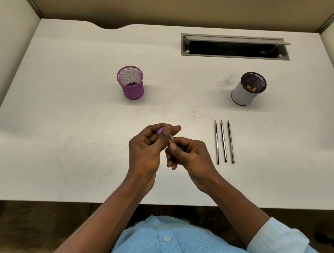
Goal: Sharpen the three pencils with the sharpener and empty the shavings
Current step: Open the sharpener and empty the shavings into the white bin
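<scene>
Left hand [146,150] and right hand [189,155] together above the near worktop [67,140], both clamped on a purple sharpener [161,130]. Three pencils [223,141] side by side just right. Shavings in the cup [247,89] far right.

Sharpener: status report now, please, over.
Left hand and right hand both shut on purple sharpener. Three pencils lying on desk, untouched. Nothing in the way.

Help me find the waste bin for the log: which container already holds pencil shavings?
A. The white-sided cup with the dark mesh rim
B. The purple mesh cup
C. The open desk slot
A: orange-brown shavings lie inside the white-sided cup; the purple mesh cup shows none.
</scene>
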A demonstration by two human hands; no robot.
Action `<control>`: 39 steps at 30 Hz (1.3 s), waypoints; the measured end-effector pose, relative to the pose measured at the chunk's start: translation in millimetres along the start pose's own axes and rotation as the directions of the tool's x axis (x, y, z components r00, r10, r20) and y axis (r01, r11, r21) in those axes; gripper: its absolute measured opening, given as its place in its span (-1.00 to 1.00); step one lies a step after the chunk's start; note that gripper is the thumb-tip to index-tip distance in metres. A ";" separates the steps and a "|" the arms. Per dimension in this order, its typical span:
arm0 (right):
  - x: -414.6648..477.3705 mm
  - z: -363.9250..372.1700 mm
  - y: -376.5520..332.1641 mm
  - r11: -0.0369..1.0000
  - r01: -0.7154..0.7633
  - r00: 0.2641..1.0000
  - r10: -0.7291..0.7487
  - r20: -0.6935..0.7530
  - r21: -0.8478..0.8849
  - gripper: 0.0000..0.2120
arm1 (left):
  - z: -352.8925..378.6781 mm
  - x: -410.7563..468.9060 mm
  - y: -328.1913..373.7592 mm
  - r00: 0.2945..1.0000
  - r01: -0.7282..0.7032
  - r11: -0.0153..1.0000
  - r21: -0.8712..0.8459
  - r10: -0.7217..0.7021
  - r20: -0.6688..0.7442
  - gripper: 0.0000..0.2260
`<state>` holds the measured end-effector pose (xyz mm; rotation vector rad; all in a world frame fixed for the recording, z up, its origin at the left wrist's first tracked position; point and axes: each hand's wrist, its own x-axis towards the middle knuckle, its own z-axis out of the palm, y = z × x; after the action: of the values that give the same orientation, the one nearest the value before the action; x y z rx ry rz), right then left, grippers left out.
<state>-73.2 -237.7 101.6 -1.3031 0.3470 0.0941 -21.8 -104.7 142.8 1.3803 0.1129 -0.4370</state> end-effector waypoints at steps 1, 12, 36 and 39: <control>0.0 -1.2 -0.6 1.000 -0.009 1.000 0.009 0.008 0.009 -0.75 | -1.3 0.9 1.7 1.000 0.009 1.000 0.002 -0.009 0.028 -0.75; 1.6 -7.0 -1.0 0.999 -0.034 0.999 0.034 0.019 0.000 -0.72 | -6.7 3.3 3.4 0.998 -0.016 0.989 0.149 0.006 0.066 -0.83; 2.5 -10.6 -4.1 0.996 0.004 1.000 -0.004 -0.007 0.086 -0.74 | -3.4 7.4 9.5 0.999 -0.019 0.992 0.127 0.012 0.051 -0.79; 3.0 -10.1 -4.7 0.997 0.029 0.998 -0.025 -0.052 0.065 -0.75 | -1.2 7.2 8.2 1.000 -0.014 0.994 0.108 0.012 0.020 -0.80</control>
<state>-71.1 -249.0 102.8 -1.2460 0.3732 0.0262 -12.0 -104.2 147.7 1.4817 0.0650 -0.4511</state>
